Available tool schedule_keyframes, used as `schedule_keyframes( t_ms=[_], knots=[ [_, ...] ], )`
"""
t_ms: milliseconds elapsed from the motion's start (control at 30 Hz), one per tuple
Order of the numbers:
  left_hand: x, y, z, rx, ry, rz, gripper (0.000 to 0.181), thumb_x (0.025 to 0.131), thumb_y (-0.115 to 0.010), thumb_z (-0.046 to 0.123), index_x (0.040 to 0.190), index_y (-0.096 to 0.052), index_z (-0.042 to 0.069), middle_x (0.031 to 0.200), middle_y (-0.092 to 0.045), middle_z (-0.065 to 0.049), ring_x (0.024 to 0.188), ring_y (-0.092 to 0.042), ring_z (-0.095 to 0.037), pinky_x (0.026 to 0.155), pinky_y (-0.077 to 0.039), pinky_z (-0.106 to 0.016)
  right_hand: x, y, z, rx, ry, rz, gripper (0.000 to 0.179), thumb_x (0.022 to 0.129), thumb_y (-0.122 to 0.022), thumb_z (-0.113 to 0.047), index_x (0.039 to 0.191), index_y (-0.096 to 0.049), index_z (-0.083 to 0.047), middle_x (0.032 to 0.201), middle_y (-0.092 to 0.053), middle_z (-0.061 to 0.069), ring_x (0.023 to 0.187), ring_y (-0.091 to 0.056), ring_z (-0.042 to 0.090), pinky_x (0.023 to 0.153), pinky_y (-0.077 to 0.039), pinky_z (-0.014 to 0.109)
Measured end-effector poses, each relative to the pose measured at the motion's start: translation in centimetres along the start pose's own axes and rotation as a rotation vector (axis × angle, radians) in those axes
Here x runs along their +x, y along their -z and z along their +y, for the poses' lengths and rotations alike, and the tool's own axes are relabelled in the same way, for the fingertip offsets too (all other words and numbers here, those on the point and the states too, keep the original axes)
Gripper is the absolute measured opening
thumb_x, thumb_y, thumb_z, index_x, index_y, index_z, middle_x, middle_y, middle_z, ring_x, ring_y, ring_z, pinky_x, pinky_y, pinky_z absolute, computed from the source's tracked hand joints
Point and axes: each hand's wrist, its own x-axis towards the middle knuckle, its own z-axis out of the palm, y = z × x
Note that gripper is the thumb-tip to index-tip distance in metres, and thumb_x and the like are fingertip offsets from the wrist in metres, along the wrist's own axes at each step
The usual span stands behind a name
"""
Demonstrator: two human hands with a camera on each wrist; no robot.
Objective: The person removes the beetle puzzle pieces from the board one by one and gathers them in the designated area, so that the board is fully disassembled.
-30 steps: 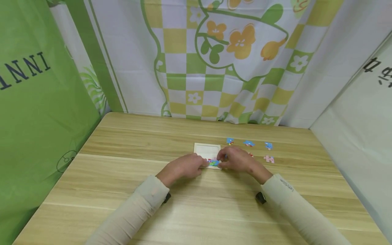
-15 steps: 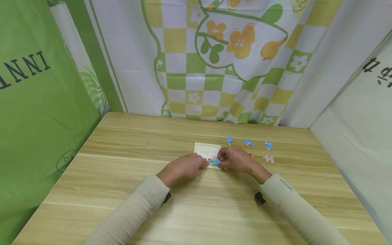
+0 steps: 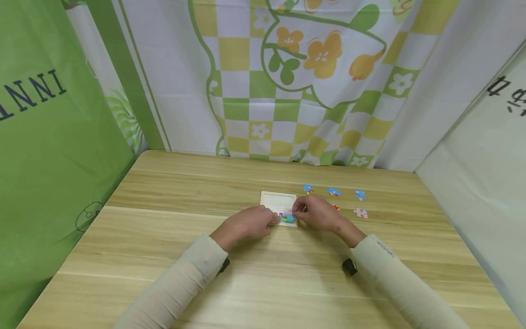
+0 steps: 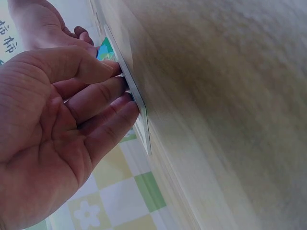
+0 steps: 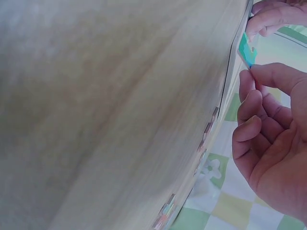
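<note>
A small pale wooden puzzle frame (image 3: pixel 279 202) lies on the table, its far part bare. Along its near edge sit joined puzzle pieces in green, blue and red. My left hand (image 3: pixel 251 222) rests its fingertips on the frame's near left part, fingers stretched in the left wrist view. My right hand (image 3: pixel 317 212) is at the frame's right side. In the right wrist view, its thumb and index finger pinch the corner of a green and blue puzzle piece (image 5: pixel 246 51), which stands tilted over the frame. The fingers partly hide the pieces from above.
Right of the frame, loose pieces lie on the wooden table (image 3: pixel 197 183): blue ones (image 3: pixel 334 192) in a far row, a pink one (image 3: pixel 361 213) nearer, and a red one (image 3: pixel 336 207) partly behind my right hand. A patterned curtain (image 3: pixel 263 109) hangs behind the table.
My right thumb has moved up from the frame's near right corner towards the index finger, showing more of the green and blue piece. My left hand has stayed in place.
</note>
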Motion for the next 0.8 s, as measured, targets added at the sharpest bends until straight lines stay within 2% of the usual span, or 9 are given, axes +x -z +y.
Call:
schedule_keyframes(
  t_ms=[67, 133, 267, 467, 800],
  knots=[
    [0.0, 0.0, 0.0, -0.001, 0.005, -0.002, 0.012, 0.098, -0.064, 0.002, 0.096, -0.072, 0.011, 0.111, -0.072, -0.005, 0.081, -0.055, -0.014, 0.077, -0.048, -0.029, -0.1, 0.0, 0.1, 0.025, 0.007, 0.008, 0.007, 0.094, -0.074, -0.008, 0.089, -0.072, -0.012, 0.081, -0.065, -0.006, 0.076, -0.06, 0.01, 0.069, -0.05, 0.03],
    [0.0, 0.0, 0.0, -0.006, 0.01, -0.003, 0.013, 0.097, -0.064, 0.002, 0.09, -0.068, 0.012, 0.099, -0.069, -0.002, 0.078, -0.052, -0.014, 0.074, -0.046, -0.029, -0.2, 0.2, 0.3, 0.05, 0.011, 0.021, 0.007, 0.094, -0.073, -0.008, 0.089, -0.072, -0.011, 0.083, -0.066, -0.005, 0.077, -0.06, 0.012, 0.068, -0.05, 0.031],
    [-0.1, 0.0, -0.1, -0.014, 0.006, 0.003, 0.024, 0.096, -0.064, 0.0, 0.079, -0.055, 0.015, 0.079, -0.052, 0.002, 0.072, -0.045, -0.015, 0.069, -0.042, -0.028, -0.5, 0.8, 0.6, 0.086, 0.005, 0.043, 0.006, 0.096, -0.073, -0.008, 0.09, -0.072, -0.011, 0.086, -0.067, -0.005, 0.08, -0.061, 0.013, 0.069, -0.051, 0.031],
    [-0.2, -0.1, 0.0, -0.013, -0.001, 0.019, 0.031, 0.096, -0.063, -0.001, 0.075, -0.047, 0.015, 0.073, -0.043, 0.002, 0.07, -0.042, -0.015, 0.066, -0.039, -0.028, -1.6, 2.3, 1.4, 0.085, 0.03, 0.033, 0.005, 0.097, -0.071, -0.008, 0.092, -0.073, -0.009, 0.087, -0.067, -0.004, 0.077, -0.06, 0.013, 0.068, -0.051, 0.031],
    [-0.3, 0.0, 0.1, -0.023, -0.002, 0.019, 0.028, 0.098, -0.062, 0.0, 0.077, -0.051, 0.014, 0.074, -0.045, 0.002, 0.07, -0.041, -0.014, 0.066, -0.038, -0.028, -5.5, 4.9, 4.1, 0.084, 0.002, 0.028, 0.005, 0.096, -0.072, -0.006, 0.092, -0.071, -0.009, 0.086, -0.066, -0.004, 0.078, -0.059, 0.011, 0.068, -0.049, 0.028]
  ],
)
